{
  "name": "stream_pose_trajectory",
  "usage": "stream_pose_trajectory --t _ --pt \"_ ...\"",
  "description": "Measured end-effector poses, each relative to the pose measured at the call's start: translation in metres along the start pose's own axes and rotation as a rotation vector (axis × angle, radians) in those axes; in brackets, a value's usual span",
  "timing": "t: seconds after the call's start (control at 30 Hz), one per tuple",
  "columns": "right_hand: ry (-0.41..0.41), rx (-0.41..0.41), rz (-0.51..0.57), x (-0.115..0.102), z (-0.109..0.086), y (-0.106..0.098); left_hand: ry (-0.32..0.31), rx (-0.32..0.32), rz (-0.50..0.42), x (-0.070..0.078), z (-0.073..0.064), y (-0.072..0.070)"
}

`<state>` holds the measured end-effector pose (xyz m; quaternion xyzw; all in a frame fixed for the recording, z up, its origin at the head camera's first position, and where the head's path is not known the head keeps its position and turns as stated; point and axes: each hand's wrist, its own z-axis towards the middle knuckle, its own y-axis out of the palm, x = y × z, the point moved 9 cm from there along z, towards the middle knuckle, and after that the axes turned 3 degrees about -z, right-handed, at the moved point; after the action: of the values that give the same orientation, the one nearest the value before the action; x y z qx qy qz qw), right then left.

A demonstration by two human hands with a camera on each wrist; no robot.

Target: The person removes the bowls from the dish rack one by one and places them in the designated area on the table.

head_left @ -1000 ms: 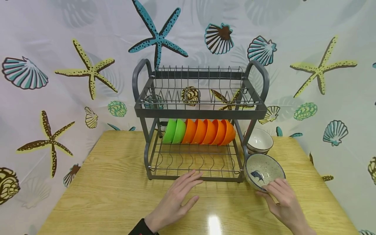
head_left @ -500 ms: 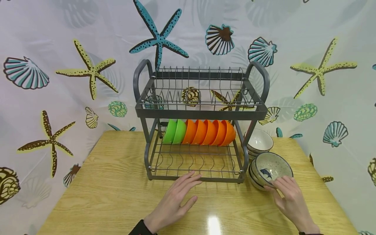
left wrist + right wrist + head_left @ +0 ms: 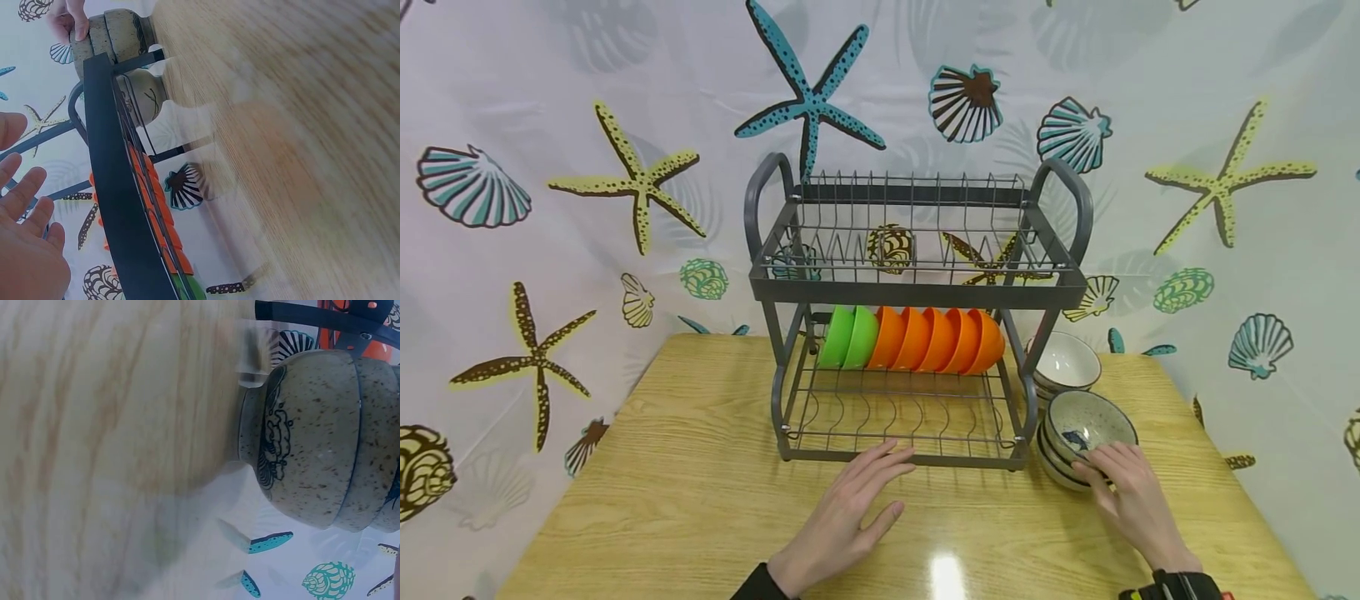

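Observation:
My right hand [image 3: 1131, 500] pinches the near rim of a speckled grey bowl [image 3: 1101, 415] with a dark blue rim and a blue fish inside. This bowl is the top one of a stack standing right of the rack's front corner. The lower bowls [image 3: 1054, 468] show below it at the left. In the right wrist view, the bottom bowl [image 3: 312, 437] stands on its foot with a dark drawn pattern on its side. My left hand [image 3: 850, 512] holds nothing, fingers extended, just in front of the rack. The left wrist view also shows my left hand [image 3: 28, 250] beside the rack.
A dark two-tier dish rack [image 3: 917, 293] stands mid-table. On its lower tier, green bowls [image 3: 838, 337] and several orange bowls [image 3: 917, 340] lean in a row. White-lined bowls [image 3: 1067, 362] stand behind the speckled stack. A patterned cloth [image 3: 880, 83] hangs behind the table [image 3: 685, 467].
My right hand has moved the tilted speckled bowl slightly right and then down, and it now sits in line on the stack. My left hand has barely moved.

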<state>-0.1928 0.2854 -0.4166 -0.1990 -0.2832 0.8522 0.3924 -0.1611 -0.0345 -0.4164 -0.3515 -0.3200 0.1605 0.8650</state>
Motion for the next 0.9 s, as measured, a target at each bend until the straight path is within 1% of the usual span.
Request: stream_pose_trajectory --t 0.23,0.43,0.6,0.73,0.9 --pt "-0.007 -0.003 0.005 0.004 -0.004 0.003 0.021 0.024 0.019 0.000 -0.001 0.000" --pt "-0.008 -0.007 0.014 0.005 -0.004 0.003 -0.009 0.002 -0.015 -0.002 -0.001 0.002" --pt "0.009 -0.021 0.010 0.006 -0.005 0.004 -0.006 0.021 -0.014 -0.005 -0.003 0.002" --pt "0.038 -0.034 0.009 0.007 -0.005 0.004 -0.027 0.023 -0.032 -0.008 -0.004 0.002" --pt "0.092 -0.041 0.005 0.006 -0.005 0.003 -0.090 0.022 -0.074 -0.013 -0.004 -0.001"
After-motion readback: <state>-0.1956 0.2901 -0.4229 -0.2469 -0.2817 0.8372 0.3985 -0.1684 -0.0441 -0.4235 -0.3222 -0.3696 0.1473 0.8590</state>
